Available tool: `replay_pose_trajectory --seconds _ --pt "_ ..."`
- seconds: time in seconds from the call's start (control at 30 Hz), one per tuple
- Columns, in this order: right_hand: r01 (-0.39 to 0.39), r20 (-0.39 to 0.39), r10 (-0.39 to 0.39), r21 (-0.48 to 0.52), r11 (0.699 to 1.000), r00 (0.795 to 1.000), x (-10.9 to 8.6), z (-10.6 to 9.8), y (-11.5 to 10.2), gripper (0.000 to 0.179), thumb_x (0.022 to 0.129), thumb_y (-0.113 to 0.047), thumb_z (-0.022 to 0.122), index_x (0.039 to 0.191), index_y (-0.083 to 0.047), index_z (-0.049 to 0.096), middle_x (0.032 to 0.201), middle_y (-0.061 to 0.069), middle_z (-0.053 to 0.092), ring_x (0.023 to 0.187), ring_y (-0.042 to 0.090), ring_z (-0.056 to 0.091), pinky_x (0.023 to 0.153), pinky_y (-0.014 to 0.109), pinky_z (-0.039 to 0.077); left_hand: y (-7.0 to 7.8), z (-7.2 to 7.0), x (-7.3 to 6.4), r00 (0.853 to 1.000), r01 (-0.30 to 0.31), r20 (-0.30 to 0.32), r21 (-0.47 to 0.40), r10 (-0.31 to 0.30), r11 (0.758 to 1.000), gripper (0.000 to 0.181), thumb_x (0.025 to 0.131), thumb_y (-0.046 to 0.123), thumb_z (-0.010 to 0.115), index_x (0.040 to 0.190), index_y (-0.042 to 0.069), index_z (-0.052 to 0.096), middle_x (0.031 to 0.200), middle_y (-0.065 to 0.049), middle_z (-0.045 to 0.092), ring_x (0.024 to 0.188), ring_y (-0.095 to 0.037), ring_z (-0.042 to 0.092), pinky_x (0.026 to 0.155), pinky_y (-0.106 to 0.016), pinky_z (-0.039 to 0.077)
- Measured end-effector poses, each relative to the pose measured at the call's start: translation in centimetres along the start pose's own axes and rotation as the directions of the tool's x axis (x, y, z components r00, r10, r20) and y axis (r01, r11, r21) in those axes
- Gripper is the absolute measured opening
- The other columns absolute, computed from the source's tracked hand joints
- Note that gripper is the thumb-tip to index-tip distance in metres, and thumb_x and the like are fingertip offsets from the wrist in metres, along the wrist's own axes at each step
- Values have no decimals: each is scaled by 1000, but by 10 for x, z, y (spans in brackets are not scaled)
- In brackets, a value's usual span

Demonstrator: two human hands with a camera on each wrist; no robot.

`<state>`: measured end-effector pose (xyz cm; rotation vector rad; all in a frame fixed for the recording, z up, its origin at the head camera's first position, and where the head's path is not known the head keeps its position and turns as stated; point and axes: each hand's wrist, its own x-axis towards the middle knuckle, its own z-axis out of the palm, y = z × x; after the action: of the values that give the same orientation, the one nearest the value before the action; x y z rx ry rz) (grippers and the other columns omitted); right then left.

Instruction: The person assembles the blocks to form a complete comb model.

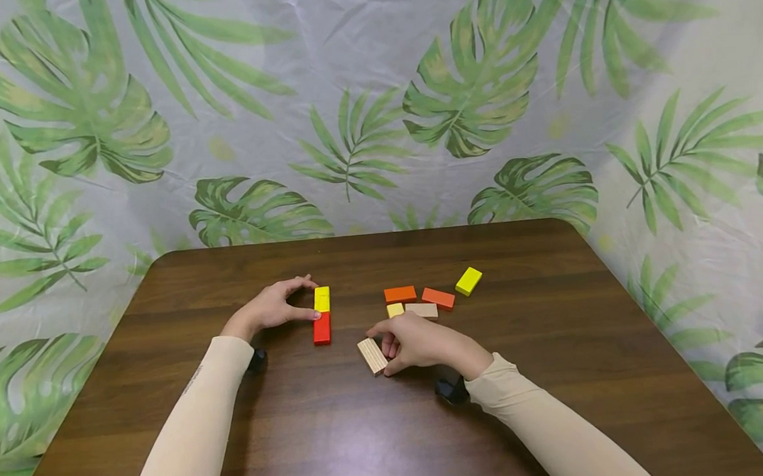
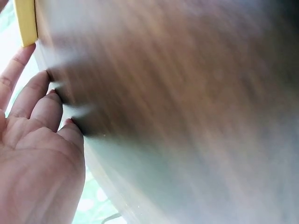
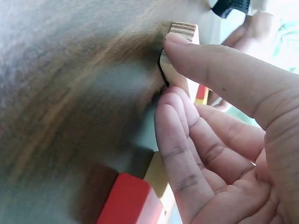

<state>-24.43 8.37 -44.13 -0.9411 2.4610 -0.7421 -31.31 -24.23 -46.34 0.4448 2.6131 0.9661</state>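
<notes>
A yellow block [image 1: 322,299] and a red block [image 1: 321,329] lie end to end in a line on the table. My left hand [image 1: 272,307] holds the yellow block, its index finger at the far end and the thumb by the joint with the red one. In the left wrist view that fingertip touches the yellow block [image 2: 27,23]; the thumb is out of sight there. To their right, my right hand [image 1: 418,341] pinches a striped, bare wooden block [image 1: 373,357] between thumb and fingers. The right wrist view shows the thumb on the wooden block's [image 3: 180,70] striped end.
Beyond the right hand lie two orange blocks [image 1: 399,295], a pale wooden block [image 1: 421,310], a light yellow block [image 1: 394,310] partly hidden by that hand, and a bright yellow block [image 1: 469,281]. The brown table [image 1: 339,439] meets a leaf-patterned curtain [image 1: 351,126] at its far edge.
</notes>
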Motion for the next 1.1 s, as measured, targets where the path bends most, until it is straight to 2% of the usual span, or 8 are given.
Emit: replay_pose_trajectory --seconds 0.43,1.1 --pt "-14 -40 16 36 999 999 -2 5 3 59 81 -13 96 134 -4 72 88 -1 68 76 9 62 71 20 56 2 1 1 1000 7 -11 -4 -7 1000 71 96 40 82 155 12 55 176 -14 33 165 -41 25 133 -63 23" --pt "33 -114 -23 87 996 993 -1 12 5 56 80 -19 97 127 -1 73 93 1 71 82 7 64 76 16 57 3 -1 0 1000 -13 -17 13 13 1000 70 96 41 82 153 9 56 175 -18 35 164 -45 27 132 -66 24"
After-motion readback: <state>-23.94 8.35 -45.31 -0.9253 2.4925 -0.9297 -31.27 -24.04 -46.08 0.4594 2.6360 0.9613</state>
